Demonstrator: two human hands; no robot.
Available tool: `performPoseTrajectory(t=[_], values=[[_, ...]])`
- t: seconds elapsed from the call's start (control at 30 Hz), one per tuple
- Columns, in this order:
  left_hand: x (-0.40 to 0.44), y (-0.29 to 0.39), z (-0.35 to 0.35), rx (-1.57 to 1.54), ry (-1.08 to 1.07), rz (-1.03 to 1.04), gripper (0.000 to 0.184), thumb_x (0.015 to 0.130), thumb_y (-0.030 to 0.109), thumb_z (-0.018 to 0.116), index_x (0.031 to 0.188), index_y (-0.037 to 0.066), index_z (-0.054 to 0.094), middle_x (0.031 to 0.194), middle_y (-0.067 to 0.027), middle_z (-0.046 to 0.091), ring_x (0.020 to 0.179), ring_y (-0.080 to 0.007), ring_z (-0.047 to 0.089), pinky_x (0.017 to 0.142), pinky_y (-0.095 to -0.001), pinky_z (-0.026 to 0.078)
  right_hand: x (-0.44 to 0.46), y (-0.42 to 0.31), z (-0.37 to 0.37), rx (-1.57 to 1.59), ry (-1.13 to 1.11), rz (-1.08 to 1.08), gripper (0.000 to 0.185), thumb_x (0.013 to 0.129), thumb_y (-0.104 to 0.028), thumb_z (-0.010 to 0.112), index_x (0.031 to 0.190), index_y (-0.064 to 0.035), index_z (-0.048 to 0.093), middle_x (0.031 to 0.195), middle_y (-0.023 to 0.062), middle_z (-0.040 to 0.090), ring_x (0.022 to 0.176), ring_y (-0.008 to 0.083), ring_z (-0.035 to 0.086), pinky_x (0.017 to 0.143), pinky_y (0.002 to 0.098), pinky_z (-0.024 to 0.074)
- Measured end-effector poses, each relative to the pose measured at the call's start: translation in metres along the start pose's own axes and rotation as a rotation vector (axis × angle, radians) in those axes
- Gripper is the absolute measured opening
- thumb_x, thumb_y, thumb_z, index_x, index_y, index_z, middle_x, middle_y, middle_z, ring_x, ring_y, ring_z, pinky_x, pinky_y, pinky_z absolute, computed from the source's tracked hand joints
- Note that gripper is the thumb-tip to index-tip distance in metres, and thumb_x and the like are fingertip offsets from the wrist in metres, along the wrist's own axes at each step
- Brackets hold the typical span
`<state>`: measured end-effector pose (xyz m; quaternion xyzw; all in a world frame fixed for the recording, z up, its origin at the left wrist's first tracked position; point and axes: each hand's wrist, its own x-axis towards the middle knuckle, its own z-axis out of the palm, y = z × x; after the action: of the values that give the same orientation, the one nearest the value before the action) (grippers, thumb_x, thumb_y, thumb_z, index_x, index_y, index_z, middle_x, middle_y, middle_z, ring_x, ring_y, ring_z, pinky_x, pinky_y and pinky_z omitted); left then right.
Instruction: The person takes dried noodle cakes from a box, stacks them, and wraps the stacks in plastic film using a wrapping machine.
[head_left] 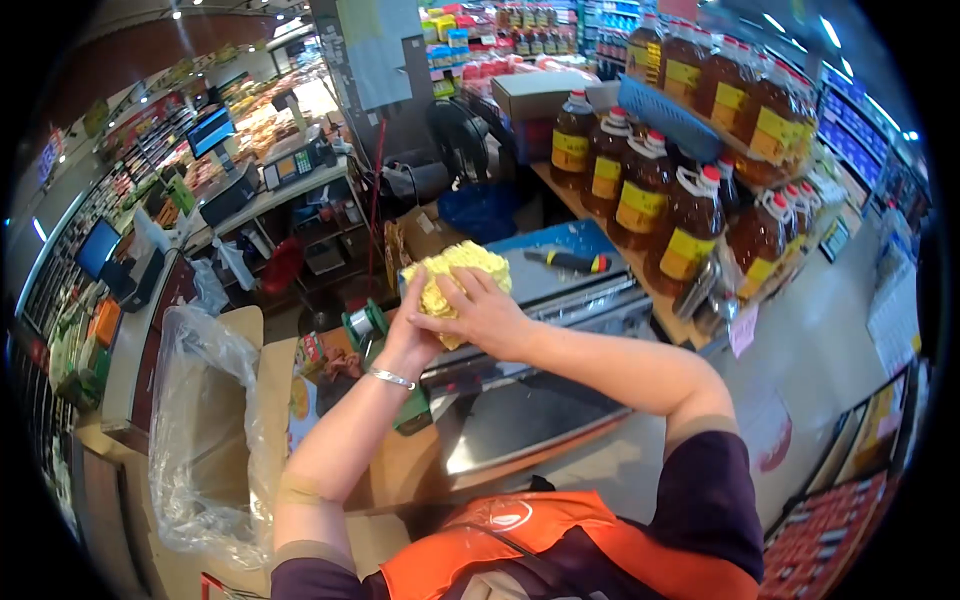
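Observation:
My left hand [405,335] and my right hand [490,315] are closed round a bright yellow, crinkly clump [465,272] that looks like wavy noodles. The left palm supports its near left side, while the right hand's fingers lie across the front of it. My hands hide its lower part. Just behind my left wrist is a green spool [365,322] of thin, pale material. Below and to the right of the clump is a metal-and-black wrapping machine [530,400]. A tool with a black-and-yellow handle [575,262] lies on the blue-edged surface behind.
To my left stands an open cardboard box [265,390] with a clear plastic liner [195,440]. Large bottles of brown oil [645,190] line the wooden shelf at right, with a blue basket [670,115] above. A fan [470,140] and a checkout counter [270,215] stand farther back.

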<state>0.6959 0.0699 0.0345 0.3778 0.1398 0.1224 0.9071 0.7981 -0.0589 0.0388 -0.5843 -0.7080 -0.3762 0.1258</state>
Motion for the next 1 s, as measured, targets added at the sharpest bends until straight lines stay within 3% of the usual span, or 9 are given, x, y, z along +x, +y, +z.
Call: performPoseTrajectory(t=[0.07,0.2,0.23,0.33,0.43,0.53,0.63,0.87,1.0], values=[[0.027,-0.013,0.01,-0.102,0.0,-0.07,0.057,0.094,0.051,0.053,0.136,0.012,0.048,0.129,-0.0087,0.058,0.114,-0.0271,0.059,0.096,-0.0457,0.048,-0.022,0.023,0.017,0.016,-0.012,0.002,0.079,0.077,-0.018,0.067,0.147,-0.0378,0.035,0.135,0.0183,0.04,0.124,0.0406,0.04,0.106,0.054,0.0314],[0.082,-0.04,-0.001,0.043,0.118,0.003,0.056,0.091,0.046,0.057,0.135,0.013,0.049,0.131,-0.0094,0.057,0.121,-0.0287,0.053,0.103,-0.0474,0.042,-0.057,0.055,0.027,0.138,-0.064,0.073,0.078,0.075,-0.019,0.07,0.145,-0.0335,0.038,0.137,0.0168,0.04,0.128,0.0404,0.038,0.111,0.0568,0.0268],[0.095,-0.044,-0.008,0.125,0.171,0.05,0.056,0.091,0.045,0.058,0.136,0.012,0.048,0.13,-0.0097,0.057,0.12,-0.0286,0.053,0.103,-0.0473,0.042,-0.062,0.062,0.012,0.309,-0.185,0.132,0.077,0.074,-0.023,0.073,0.143,-0.0274,0.042,0.139,0.016,0.04,0.132,0.0381,0.037,0.113,0.0573,0.0237],[0.123,-0.047,-0.031,0.13,0.134,0.087,0.057,0.091,0.038,0.062,0.136,0.01,0.043,0.131,-0.011,0.055,0.123,-0.0277,0.051,0.104,-0.0441,0.043,-0.09,0.105,0.004,0.453,0.055,0.468,0.073,0.076,-0.022,0.073,0.141,-0.0074,0.043,0.131,0.0171,0.052,0.127,0.0375,0.044,0.11,0.051,0.0299],[0.134,-0.047,-0.04,0.162,0.145,0.126,0.114,0.08,0.029,0.078,0.154,0.01,-0.006,0.151,-0.0177,0.029,0.138,-0.0306,0.034,0.111,-0.0457,0.033,-0.144,0.148,0.033,0.295,-0.109,0.691,0.066,0.081,-0.024,0.07,0.14,-0.0084,0.045,0.126,0.0141,0.054,0.121,0.0352,0.047,0.104,0.0477,0.034],[0.142,-0.051,-0.029,0.184,0.115,0.053,0.121,0.078,0.03,0.08,0.153,0.011,-0.013,0.156,-0.0187,0.02,0.142,-0.0305,0.027,0.114,-0.0451,0.028,-0.187,0.17,0.059,0.315,-0.418,0.762,0.057,0.08,-0.026,0.071,0.134,-0.0156,0.054,0.121,0.0114,0.058,0.117,0.0334,0.05,0.102,0.0461,0.0374],[0.161,-0.061,-0.024,0.166,0.049,0.011,0.122,0.079,0.03,0.079,0.153,0.009,-0.016,0.158,-0.0189,0.017,0.143,-0.03,0.025,0.115,-0.0434,0.026,-0.204,0.192,0.069,0.382,-0.455,0.856,0.045,0.081,-0.025,0.071,0.124,-0.0165,0.063,0.114,0.0097,0.06,0.112,0.0315,0.053,0.096,0.0442,0.0424],[0.193,-0.075,0.003,0.22,-0.005,-0.057,0.125,0.079,0.032,0.079,0.151,0.007,-0.021,0.156,-0.0231,0.019,0.141,-0.0315,0.029,0.116,-0.0431,0.026,-0.209,0.214,0.07,0.447,-0.227,1.041,0.034,0.09,-0.025,0.061,0.12,-0.01,0.066,0.113,0.013,0.064,0.108,0.0345,0.057,0.093,0.0407,0.0459],[0.211,-0.073,-0.003,0.342,0.019,-0.108,0.124,0.077,0.039,0.08,0.152,0.005,-0.014,0.155,-0.0243,0.02,0.14,-0.0327,0.031,0.112,-0.0463,0.032,-0.174,0.198,0.063,1.484,-0.033,1.452,0.056,0.099,-0.041,0.051,0.141,-0.0028,0.047,0.137,0.0109,0.054,0.122,0.0219,0.052,0.1,0.035,0.0407]])
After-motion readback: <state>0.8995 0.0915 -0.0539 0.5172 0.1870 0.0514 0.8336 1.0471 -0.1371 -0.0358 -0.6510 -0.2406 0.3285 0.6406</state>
